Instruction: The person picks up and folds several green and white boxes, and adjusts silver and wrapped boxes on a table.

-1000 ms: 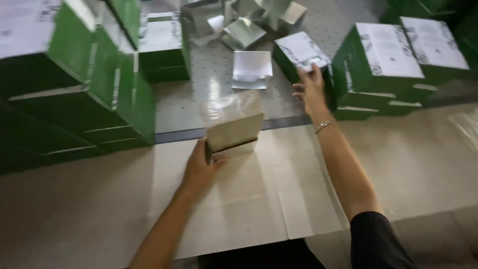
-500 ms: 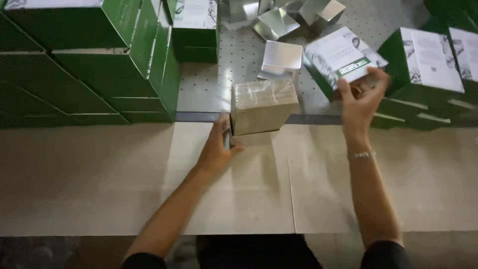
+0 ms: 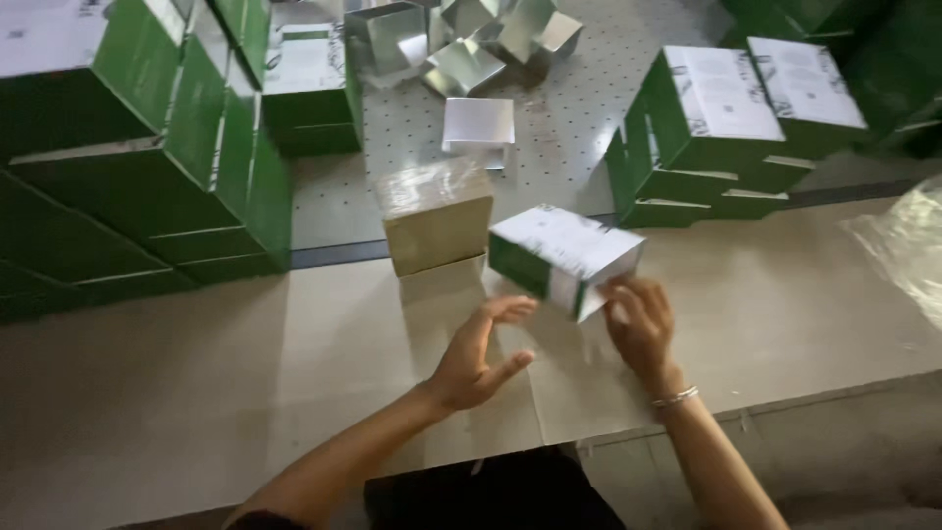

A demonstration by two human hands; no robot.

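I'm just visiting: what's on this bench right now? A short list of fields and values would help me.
Surface: pale cardboard-covered bench, with a perforated metal table behind it
Right hand: holds a green and white carton, tilted, above the bench
Left hand: open, empty, just left of the carton, not touching it
Centre: brown block wrapped in clear film, standing on the bench edge
Left side: stacked green cartons
Right side: more green cartons
Far back: open silver boxes
Far right: crumpled clear plastic

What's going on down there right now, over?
Right hand grips green-and-white carton, tilted, lifted. Left hand open, empty, beside it. Wrapped tan block stands just behind, apart.
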